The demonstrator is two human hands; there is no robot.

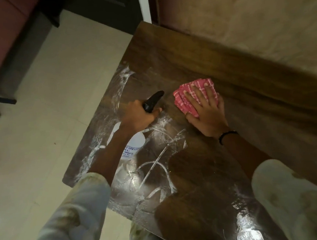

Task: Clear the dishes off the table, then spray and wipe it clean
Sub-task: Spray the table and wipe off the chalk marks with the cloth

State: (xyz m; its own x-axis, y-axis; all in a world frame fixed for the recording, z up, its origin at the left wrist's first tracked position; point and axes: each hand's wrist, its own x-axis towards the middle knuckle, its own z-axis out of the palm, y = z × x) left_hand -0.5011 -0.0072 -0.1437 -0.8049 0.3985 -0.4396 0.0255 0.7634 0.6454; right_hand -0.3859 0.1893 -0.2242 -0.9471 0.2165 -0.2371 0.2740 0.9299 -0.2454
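The right hand (204, 111) lies flat on the pink cloth (187, 99); the left hand (139, 115) grips the spray bottle (134, 141). Press down and rub the white streaks (158, 166) off the near worktop (187, 63).

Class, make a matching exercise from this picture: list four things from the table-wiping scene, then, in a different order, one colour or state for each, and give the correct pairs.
Things
1. cloth
2. spray bottle
3. table
4. wristband

States
A. streaked with white foam
B. black, around the right wrist
C. pink and white, pressed flat under the right hand
D. white with a black trigger head, gripped by the left hand

Pairs: 1-C, 2-D, 3-A, 4-B
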